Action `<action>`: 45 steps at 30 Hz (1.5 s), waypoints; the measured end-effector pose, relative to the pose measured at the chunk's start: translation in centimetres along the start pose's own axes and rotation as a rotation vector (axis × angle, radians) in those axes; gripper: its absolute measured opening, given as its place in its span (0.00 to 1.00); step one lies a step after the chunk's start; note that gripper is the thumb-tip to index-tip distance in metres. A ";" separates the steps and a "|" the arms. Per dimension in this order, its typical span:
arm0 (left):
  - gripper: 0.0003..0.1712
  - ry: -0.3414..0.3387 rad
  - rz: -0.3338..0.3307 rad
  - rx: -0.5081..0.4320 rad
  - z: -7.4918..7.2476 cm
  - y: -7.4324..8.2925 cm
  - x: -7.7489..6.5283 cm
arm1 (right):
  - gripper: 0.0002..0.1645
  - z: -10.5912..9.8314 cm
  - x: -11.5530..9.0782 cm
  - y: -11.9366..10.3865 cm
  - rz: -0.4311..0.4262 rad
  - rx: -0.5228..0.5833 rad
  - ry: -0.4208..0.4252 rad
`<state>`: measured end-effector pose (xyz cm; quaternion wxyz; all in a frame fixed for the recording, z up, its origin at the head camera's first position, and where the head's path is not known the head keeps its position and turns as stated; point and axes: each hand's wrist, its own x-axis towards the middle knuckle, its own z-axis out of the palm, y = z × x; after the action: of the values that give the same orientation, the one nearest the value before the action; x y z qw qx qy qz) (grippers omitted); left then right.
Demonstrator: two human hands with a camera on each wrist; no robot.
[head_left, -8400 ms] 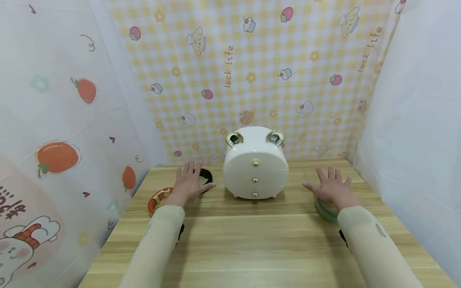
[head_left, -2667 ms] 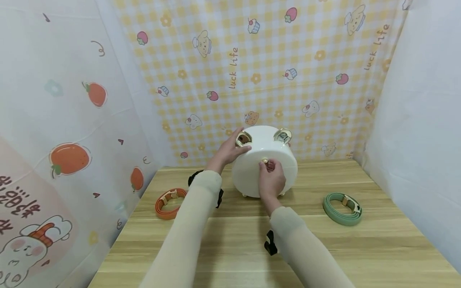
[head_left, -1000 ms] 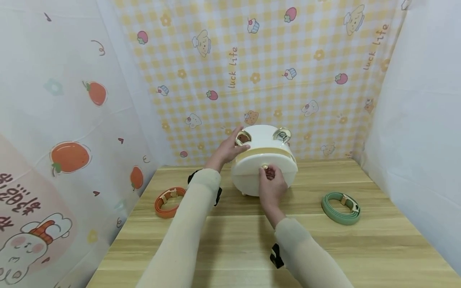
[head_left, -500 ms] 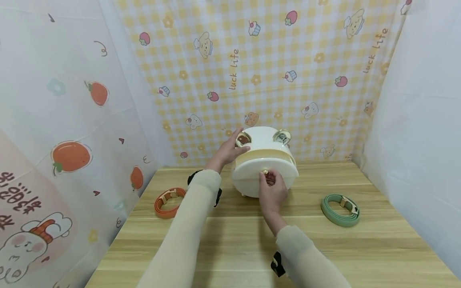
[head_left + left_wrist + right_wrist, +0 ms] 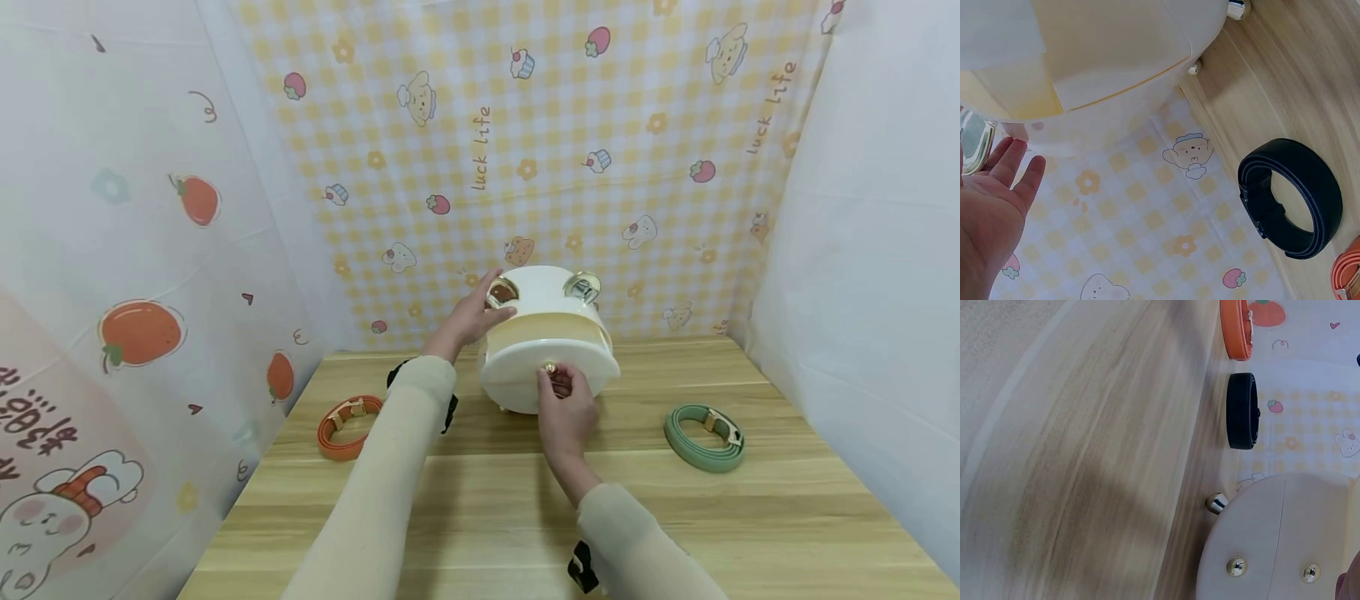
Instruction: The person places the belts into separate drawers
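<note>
Gold knob [image 5: 550,367] pinched in my right hand [image 5: 567,412] | left hand [image 5: 470,318], fingers extended, touching white box [image 5: 542,289] | flap [image 5: 517,360] lower than before

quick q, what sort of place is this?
Looks like a small staged tabletop booth, probably for recording: a wood-grain table, a yellow-checked backdrop hung behind it, and a white sheet closing the right side.

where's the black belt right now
In the left wrist view, the coiled black belt lies right of centre on the wooden tabletop, between the white box and the orange belt.
</note>
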<state>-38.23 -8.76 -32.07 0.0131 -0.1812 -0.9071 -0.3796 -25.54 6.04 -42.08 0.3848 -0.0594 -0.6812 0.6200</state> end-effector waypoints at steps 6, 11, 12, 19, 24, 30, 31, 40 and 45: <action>0.48 0.006 -0.005 0.000 0.1 0.1 0.1 | 0.15 -0.4 -0.3 0.0 0.011 0.005 0.001; 0.47 0.001 -0.003 -0.011 0.1 0.3 0.0 | 0.15 -0.9 -0.6 -0.3 0.017 -0.020 0.001; 0.47 0.002 -0.003 -0.013 0.1 0.3 0.0 | 0.15 -0.9 -0.7 -0.3 0.017 -0.023 -0.003; 0.47 -0.001 -0.008 -0.008 0.0 0.2 -0.3 | 0.14 -1.2 -1.2 -0.5 0.003 -0.019 -0.015; 0.47 -0.005 -0.011 -0.011 0.0 0.2 -0.3 | 0.14 -1.3 -1.5 -0.4 -0.008 -0.030 -0.005; 0.47 -0.003 -0.006 -0.010 0.0 0.2 -0.4 | 0.14 -1.4 -1.6 -0.3 -0.025 -0.035 0.007; 0.47 -0.003 -0.005 -0.009 0.0 0.2 -0.4 | 0.14 -1.4 -1.6 -0.3 -0.026 -0.034 0.008; 0.47 -0.002 -0.018 -0.014 0.0 -0.1 -0.3 | 0.14 -1.6 -2.0 -0.1 -0.037 -0.026 -0.019; 0.47 -0.007 -0.008 -0.012 0.0 0.0 -0.3 | 0.15 -1.8 -2.1 -0.2 -0.025 -0.024 -0.013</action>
<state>-37.98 -8.85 -32.15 0.0075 -0.1790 -0.9056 -0.3844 -22.97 6.24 -42.99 0.3876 -0.0514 -0.6918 0.6071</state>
